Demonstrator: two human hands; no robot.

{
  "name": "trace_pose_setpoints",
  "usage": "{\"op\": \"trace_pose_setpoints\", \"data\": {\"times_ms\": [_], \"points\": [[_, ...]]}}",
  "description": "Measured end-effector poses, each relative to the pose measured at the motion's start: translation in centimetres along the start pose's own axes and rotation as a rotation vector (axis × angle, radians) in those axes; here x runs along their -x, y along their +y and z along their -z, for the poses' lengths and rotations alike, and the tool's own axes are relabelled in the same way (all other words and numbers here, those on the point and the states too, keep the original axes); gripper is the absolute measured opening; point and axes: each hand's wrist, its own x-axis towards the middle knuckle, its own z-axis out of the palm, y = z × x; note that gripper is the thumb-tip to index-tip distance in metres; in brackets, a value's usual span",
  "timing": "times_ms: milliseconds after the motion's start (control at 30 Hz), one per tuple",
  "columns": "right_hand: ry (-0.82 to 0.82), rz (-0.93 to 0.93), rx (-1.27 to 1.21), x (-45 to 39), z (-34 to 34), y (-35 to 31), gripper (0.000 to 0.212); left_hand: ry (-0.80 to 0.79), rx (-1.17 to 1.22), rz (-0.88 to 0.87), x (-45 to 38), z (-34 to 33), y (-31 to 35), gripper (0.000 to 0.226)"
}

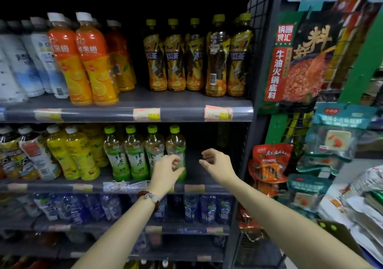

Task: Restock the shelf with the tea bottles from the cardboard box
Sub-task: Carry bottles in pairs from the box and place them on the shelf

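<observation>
— At the middle shelf (124,186), what are the fingers doing?

— The left hand (165,172) has its fingertips curled loosely, thumb and fingers apart, in front of the rightmost green tea bottle (176,152); I can't tell whether they touch it. The right hand (217,165) is also loosely curled, fingers apart, holding nothing, over the bare gap to the right.

— Why there?

— My guess: that bottle ends a row of four facing labels out, and the gap beside it is where more would go. The left hand looks set to straighten it.

— And the arms?

— Both reach forward and up from below, nearly straight, a beaded bracelet (150,196) on the left wrist.

— The cardboard box?

— Probably the brown corner (331,229) low right, two green caps showing.
</observation>
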Motion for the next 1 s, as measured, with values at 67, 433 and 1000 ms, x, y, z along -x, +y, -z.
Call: {"op": "trace_pose_setpoints", "data": {"times_ms": [67,433,1000], "points": [[0.014,-0.027,0.018,0.6,1.6,1.1,0.029,-0.053,0.013,-0.032,-0.2,-1.8,1.6,0.027],[0.241,-0.282,0.227,7.6,13.3,10.3,0.024,-0.458,0.060,-0.367,-0.4,-14.5,12.1,0.026],[0.482,-0.689,0.353,20.8,34.9,25.6,0.021,-0.765,0.121,-0.541,3.8,-35.9,32.9,0.029]]}}
